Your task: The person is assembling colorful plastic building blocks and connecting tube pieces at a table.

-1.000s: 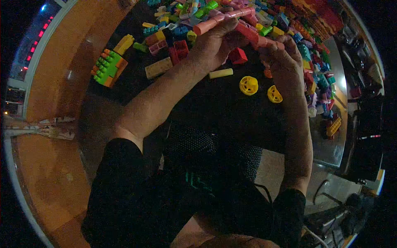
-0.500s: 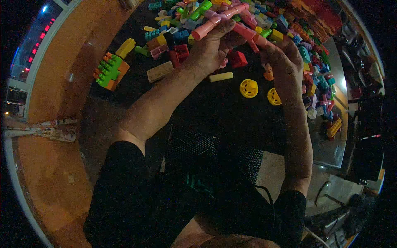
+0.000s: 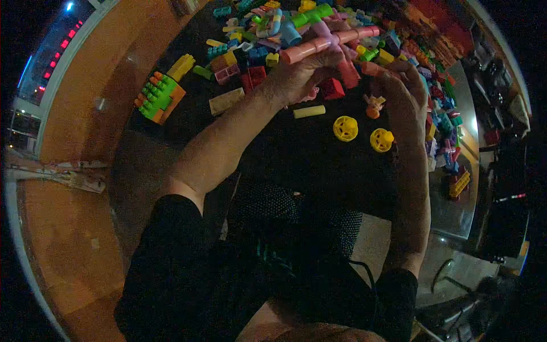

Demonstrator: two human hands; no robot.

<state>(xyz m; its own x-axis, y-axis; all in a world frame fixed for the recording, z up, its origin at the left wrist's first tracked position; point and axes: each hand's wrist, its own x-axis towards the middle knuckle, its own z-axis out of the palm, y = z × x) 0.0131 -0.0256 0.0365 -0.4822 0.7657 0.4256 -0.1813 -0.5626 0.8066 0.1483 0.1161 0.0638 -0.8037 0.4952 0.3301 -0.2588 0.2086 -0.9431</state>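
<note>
Left hand: your left hand (image 3: 305,77) pinches the pink tube frame (image 3: 310,50), thumb pressed against it, fingers curled below.
Frame: it sits tilted in that grip, one end jutting left past your fingers, the other reaching up to the right beyond them.
Joint: a mauve connector (image 3: 335,39) ties its arms together just past your left fingertips.
Red arm: from the joint, a red tube (image 3: 348,73) slants down, right of your left grip.
Right hand: your right hand (image 3: 403,88) pinches a short coral tube (image 3: 373,69) between thumb and fingers.
Between the grips: the coral tube's end is just beside the red tube; whether they touch, you cannot tell.
Beyond the left grip: a green tube (image 3: 310,16) and a light-blue tube (image 3: 290,34); their link to the frame is unclear.
Nearer you than the left grip: a red block (image 3: 332,88), then a pale yellow rod (image 3: 309,112).
Nearer you than the right grip: a small orange-and-pink piece (image 3: 374,106), then two yellow wheels (image 3: 345,129), the right one near your forearm.
Left of the left grip: a tan block (image 3: 226,101); well apart, a green-and-orange block (image 3: 160,98) beside a yellow block (image 3: 181,68).
Around both grips: a heap of mixed blocks (image 3: 392,43) spreads across the dark table (image 3: 307,154), beyond your hands and to their right.
</note>
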